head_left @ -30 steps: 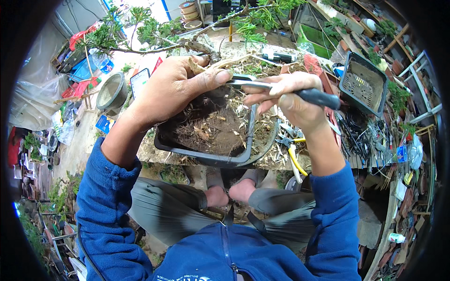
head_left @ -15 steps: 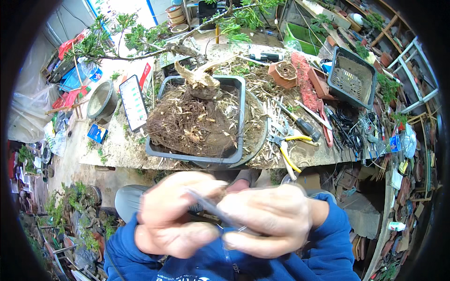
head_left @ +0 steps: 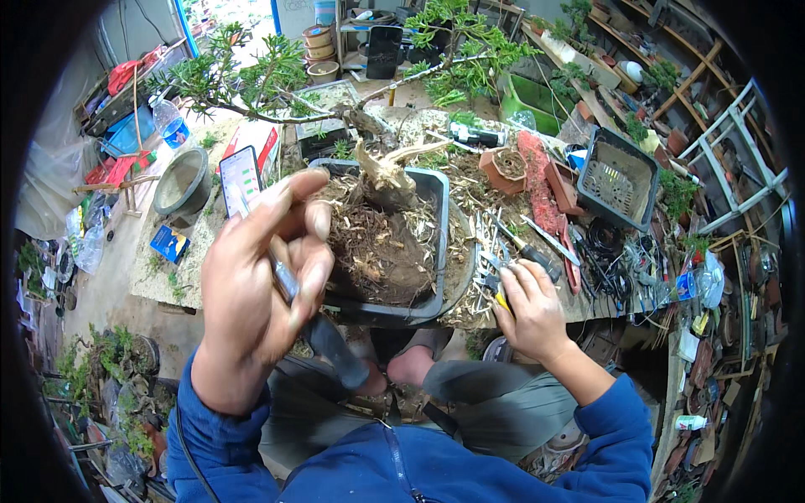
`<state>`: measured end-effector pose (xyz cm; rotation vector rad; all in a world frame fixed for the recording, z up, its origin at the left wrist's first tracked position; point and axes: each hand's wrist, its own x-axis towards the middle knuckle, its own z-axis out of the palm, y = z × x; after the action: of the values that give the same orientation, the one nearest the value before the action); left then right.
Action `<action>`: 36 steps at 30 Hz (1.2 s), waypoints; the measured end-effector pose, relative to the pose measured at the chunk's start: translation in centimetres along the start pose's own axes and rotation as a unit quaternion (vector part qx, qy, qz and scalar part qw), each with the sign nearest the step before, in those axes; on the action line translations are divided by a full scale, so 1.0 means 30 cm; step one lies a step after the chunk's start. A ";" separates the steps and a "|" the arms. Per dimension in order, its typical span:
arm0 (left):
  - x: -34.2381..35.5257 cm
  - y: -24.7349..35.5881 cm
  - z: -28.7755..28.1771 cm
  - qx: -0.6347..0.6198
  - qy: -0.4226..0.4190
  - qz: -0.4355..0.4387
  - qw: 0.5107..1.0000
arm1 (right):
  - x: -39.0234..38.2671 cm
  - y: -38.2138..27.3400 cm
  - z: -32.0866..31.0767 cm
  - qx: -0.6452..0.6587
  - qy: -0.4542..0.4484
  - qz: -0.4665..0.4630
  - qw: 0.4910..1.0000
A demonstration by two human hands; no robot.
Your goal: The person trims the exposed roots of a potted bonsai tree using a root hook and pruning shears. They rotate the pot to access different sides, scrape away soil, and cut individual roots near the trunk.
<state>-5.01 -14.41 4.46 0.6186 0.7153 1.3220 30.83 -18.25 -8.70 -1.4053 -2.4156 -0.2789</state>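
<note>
My left hand (head_left: 260, 268), raised before the pot's left side, grips a dark rod-shaped hand tool (head_left: 335, 348) with a grey metal end; its exact kind is unclear. Index finger and thumb curve apart above it. On the bench's right, my right hand (head_left: 532, 310) closes over yellow-handled pliers (head_left: 501, 300), which it mostly hides. Between the hands, a bonsai tree (head_left: 386, 180) with a pale, stripped trunk base stands in soil inside a dark rectangular pot (head_left: 440, 243). Wood chips litter the soil, and green branches spread above it.
A phone (head_left: 241, 178) and a round grey pot (head_left: 183, 186) are on the left. Right of the tree sit a brown hexagonal pot (head_left: 505, 172), a black-handled tool (head_left: 537, 258), red-handled shears (head_left: 570, 260) and a black mesh-bottomed tray (head_left: 619, 180).
My hands have separated from in front of my chest. The left rose leftward with the dark tool; the right reached forward to the pliers on the bench. The view has shifted.
</note>
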 end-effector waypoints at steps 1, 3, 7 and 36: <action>0.032 0.003 0.013 -0.002 -0.013 0.004 1.000 | 0.012 -0.004 0.007 0.012 0.020 0.000 1.000; 0.073 0.014 0.034 0.064 0.000 0.004 0.998 | 0.034 0.016 0.010 0.075 0.046 0.041 0.995; 0.087 0.023 0.050 0.179 -0.065 0.010 0.982 | 0.059 0.091 0.032 0.193 0.039 0.081 0.977; 0.241 0.095 -0.010 0.357 -0.171 0.010 0.918 | 0.584 -0.178 -0.374 -0.267 0.175 -0.288 0.903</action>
<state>-6.35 -6.85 5.60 1.4101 0.8974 0.9068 20.22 -10.48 8.29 -0.6602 -2.4673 -1.2971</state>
